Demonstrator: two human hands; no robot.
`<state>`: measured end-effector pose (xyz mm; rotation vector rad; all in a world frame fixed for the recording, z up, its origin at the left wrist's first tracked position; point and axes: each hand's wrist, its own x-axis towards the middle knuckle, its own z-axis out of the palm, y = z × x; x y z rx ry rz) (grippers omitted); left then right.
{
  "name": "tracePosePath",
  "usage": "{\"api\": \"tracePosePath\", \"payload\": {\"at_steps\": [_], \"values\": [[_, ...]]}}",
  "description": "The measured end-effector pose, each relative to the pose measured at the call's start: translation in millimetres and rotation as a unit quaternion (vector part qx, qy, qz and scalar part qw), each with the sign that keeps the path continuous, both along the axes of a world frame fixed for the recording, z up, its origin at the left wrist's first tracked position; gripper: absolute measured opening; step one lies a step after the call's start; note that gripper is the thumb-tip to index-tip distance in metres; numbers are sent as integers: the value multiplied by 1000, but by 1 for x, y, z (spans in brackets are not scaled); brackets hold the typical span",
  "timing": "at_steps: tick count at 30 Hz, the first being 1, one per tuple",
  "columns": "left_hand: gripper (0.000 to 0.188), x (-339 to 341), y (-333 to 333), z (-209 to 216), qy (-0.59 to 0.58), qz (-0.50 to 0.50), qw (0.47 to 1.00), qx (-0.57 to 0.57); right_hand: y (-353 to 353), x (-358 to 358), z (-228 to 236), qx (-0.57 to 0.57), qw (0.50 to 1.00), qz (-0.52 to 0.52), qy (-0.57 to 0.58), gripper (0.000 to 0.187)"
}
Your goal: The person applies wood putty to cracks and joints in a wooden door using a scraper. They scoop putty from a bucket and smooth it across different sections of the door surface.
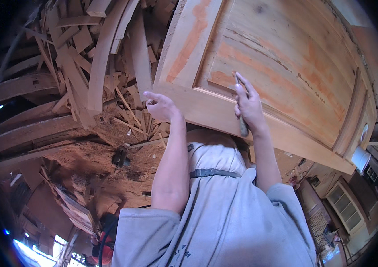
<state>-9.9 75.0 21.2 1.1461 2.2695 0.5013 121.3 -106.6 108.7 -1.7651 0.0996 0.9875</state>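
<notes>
A pale wooden panel door [296, 26] lies in front of me, with a raised field, a moulded frame and smears of orange filler along its cracks and left edge strip. Over its near rail, my right hand [249, 104] is closed around a narrow hand tool [243, 127]. A rounded, worn handle sticks out below the fist, and a thin end runs up beside the index finger; its exact kind is hard to make out. Off the panel's left corner, my left hand [161, 106] hangs in the air with nothing in it, fingers loosely bent and partly apart.
Curved boards and offcuts [71, 53] are heaped at the far left. Sawdust [82, 155] covers the floor below them. A white cup [360, 159] is at the panel's right corner. A glazed wooden frame [345, 205] stands at the lower right.
</notes>
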Motion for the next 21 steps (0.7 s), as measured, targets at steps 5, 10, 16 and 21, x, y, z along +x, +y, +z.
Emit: {"api": "tracePosePath", "payload": {"at_steps": [5,10,16,21], "values": [[81,0,0,-2,-30,6,1000,5,37,-2,-30,-98,919,121,-363,43],[78,1,0,-7,16,12,999,42,49,10,-29,-200,898,182,-346,40],[79,4,0,1,-1,10,1000,8,33,9,-34,-263,866,234,-355,37],[79,-3,1,2,15,13,1000,5,2,46,14,-249,841,383,-289,34]]}}
